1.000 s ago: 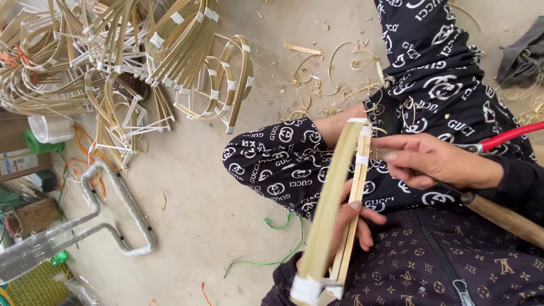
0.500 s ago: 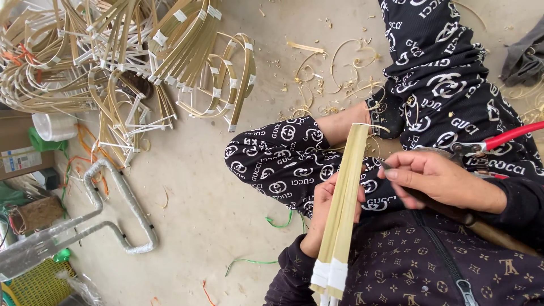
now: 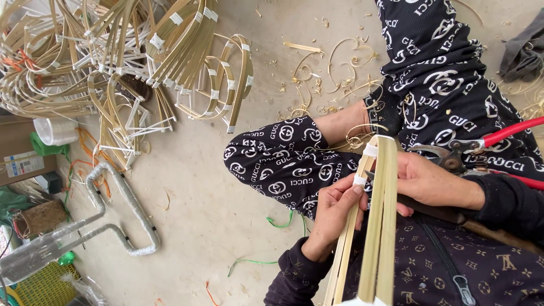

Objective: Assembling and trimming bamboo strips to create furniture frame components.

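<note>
A bundle of long pale bamboo strips (image 3: 381, 226) bound with white tape stands upright over my lap. My left hand (image 3: 334, 218) grips the thinner strips on the bundle's left side, thumb on a white tape band (image 3: 360, 180). My right hand (image 3: 433, 182) rests against the bundle's right side and is shut on a dark-handled knife (image 3: 430, 208). The knife's tip touches the strips by the tape band. Red-handled pruning shears (image 3: 481, 144) lie on my lap just beyond the right hand.
A heap of bent, taped bamboo frames (image 3: 141, 68) fills the upper left floor. Curled shavings (image 3: 317, 73) lie near my knee. A foil-wrapped bent pipe (image 3: 127, 201), a cardboard box (image 3: 22, 161), a white tub (image 3: 56, 130) and a green basket (image 3: 34, 286) sit at left.
The bundle has shifted right and split into two groups of strips. My left hand slid up to the tape band. My right hand moved in against the bundle.
</note>
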